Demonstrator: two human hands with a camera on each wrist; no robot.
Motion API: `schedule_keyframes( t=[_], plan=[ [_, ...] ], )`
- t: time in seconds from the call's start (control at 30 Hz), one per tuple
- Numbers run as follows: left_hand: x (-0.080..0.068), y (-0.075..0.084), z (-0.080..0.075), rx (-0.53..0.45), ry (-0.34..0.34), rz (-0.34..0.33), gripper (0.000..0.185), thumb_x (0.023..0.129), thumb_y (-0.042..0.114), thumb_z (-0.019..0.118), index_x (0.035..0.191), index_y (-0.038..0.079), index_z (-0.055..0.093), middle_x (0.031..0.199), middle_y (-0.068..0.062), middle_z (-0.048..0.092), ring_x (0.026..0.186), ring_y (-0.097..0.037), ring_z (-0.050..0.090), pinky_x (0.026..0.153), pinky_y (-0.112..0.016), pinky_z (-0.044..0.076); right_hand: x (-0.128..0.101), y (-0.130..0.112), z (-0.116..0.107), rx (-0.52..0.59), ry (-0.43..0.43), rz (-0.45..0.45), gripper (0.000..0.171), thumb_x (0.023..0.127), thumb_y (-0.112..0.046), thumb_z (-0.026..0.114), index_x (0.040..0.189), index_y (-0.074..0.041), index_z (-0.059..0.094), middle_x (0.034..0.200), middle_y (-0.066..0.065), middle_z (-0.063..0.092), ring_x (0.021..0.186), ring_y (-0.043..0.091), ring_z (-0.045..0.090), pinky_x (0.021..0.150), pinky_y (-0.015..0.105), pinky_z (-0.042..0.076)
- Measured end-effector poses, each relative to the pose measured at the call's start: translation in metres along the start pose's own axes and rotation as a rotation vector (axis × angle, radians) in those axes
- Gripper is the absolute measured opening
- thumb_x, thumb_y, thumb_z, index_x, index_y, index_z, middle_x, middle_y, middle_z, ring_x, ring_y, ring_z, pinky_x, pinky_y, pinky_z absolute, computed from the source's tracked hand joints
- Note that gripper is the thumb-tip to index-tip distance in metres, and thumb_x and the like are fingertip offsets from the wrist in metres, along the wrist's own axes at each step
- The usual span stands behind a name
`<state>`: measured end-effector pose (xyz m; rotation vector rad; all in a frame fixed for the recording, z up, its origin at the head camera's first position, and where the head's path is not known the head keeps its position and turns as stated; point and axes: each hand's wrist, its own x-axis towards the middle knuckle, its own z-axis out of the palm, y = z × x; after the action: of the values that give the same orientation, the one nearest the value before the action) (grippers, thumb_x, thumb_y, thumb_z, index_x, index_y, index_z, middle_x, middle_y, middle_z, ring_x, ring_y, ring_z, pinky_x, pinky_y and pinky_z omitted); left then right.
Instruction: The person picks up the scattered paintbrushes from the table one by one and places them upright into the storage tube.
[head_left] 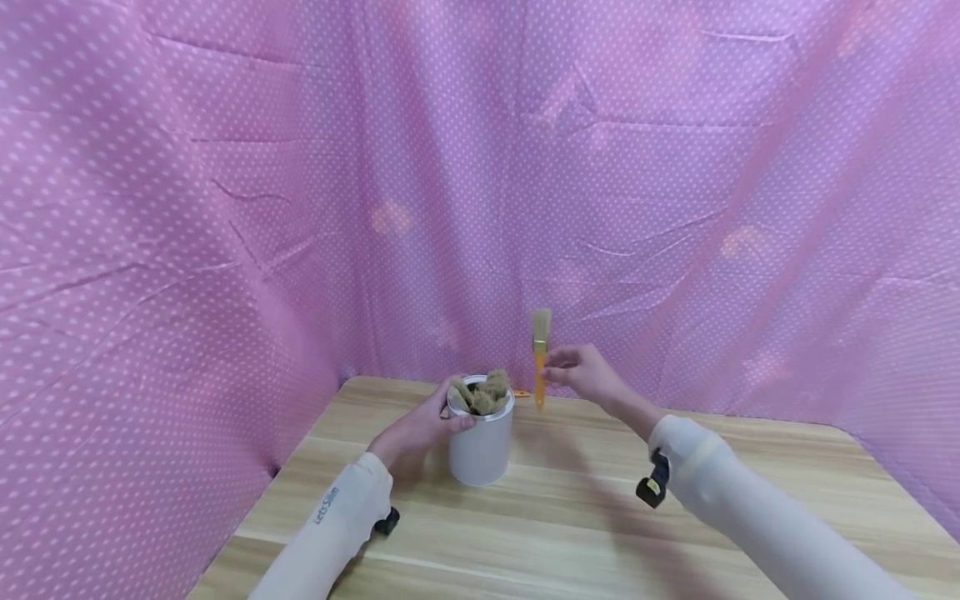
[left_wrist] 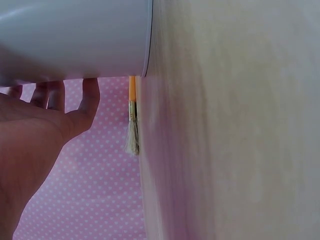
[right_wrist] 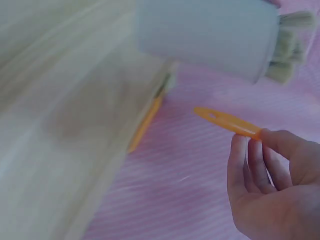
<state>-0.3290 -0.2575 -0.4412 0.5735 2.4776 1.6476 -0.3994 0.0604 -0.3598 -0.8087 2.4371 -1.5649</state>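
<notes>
A white paint can (head_left: 480, 450) stands on the table, with several paintbrushes (head_left: 483, 396) in it, their pale bristles up above the rim. My left hand (head_left: 420, 425) grips the can's left side near the top, its thumb at the front. To the right of the can, my right hand (head_left: 588, 375) pinches another paintbrush (head_left: 540, 362) by its orange handle. That brush is upright, bristles up and handle end down, above the table's far edge. In the right wrist view its handle (right_wrist: 227, 121) points toward the can, apart from it.
One more paintbrush (left_wrist: 132, 107) with an orange handle lies on the wooden table (head_left: 525, 533) behind the can, by the far edge. Pink dotted cloth (head_left: 465, 208) hangs close behind the table and along its left side.
</notes>
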Motion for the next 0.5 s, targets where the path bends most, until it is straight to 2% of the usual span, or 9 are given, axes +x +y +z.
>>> schedule_keyframes(
  t=[0.17,0.27,0.4,0.5],
  plan=[
    [0.002,-0.004,0.000,0.007,0.007,-0.013,0.088,0.092,0.046,0.073,0.160,0.029,0.020,0.158,-0.007,0.036,0.146,-0.029,0.027,0.117,-0.060,0.017,0.023,-0.027,0.015,0.016,0.061,-0.054,0.025,0.094,-0.012,0.074,0.114,0.001,0.069,0.108,0.013,0.073,0.105,0.035,0.068,0.096,0.048,0.052],
    [0.003,-0.007,-0.002,-0.013,0.011,-0.017,0.090,0.092,0.045,0.074,0.161,0.029,0.018,0.158,-0.008,0.035,0.146,-0.029,0.027,0.117,-0.061,0.016,0.038,-0.039,0.026,0.083,0.077,-0.097,0.025,0.094,-0.012,0.074,0.114,0.002,0.069,0.108,0.013,0.073,0.104,0.032,0.069,0.095,0.045,0.053],
    [0.005,-0.008,-0.002,-0.029,-0.002,-0.030,0.093,0.092,0.045,0.074,0.162,0.027,0.015,0.159,-0.008,0.033,0.146,-0.030,0.027,0.117,-0.062,0.015,0.049,-0.046,0.036,0.171,0.043,-0.142,0.023,0.094,-0.011,0.074,0.114,0.001,0.069,0.108,0.012,0.073,0.102,0.029,0.069,0.095,0.044,0.054],
    [0.008,-0.007,-0.004,-0.015,-0.007,-0.035,0.096,0.092,0.047,0.073,0.163,0.024,0.013,0.159,-0.008,0.033,0.146,-0.031,0.027,0.117,-0.063,0.016,0.052,-0.048,0.042,0.179,0.000,-0.149,0.021,0.094,-0.008,0.073,0.114,0.000,0.070,0.107,0.011,0.073,0.101,0.027,0.069,0.095,0.041,0.054]
  ],
)
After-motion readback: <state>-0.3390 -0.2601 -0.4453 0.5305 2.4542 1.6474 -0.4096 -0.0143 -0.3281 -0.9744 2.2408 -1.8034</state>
